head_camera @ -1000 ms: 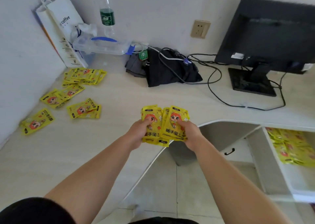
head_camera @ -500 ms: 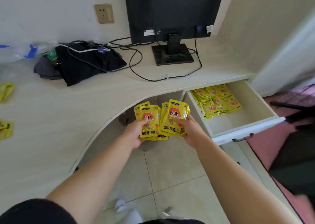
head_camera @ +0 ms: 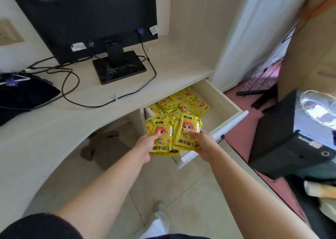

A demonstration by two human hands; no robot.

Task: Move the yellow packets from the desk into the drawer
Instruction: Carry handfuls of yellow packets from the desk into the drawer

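Both hands, the left hand (head_camera: 145, 147) and the right hand (head_camera: 204, 144), grip a fanned bundle of yellow hand-warmer packets (head_camera: 173, 135) over the open drawer's (head_camera: 223, 100) front corner, so I reckon the drop-in is next: lower, let go beside the packets already inside (head_camera: 183, 102).

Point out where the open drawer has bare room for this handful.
Bare floor in the drawer runs along its right wall down to the front panel. The back and left are crowded with stored packets. The left hand and right hand hold the handful.
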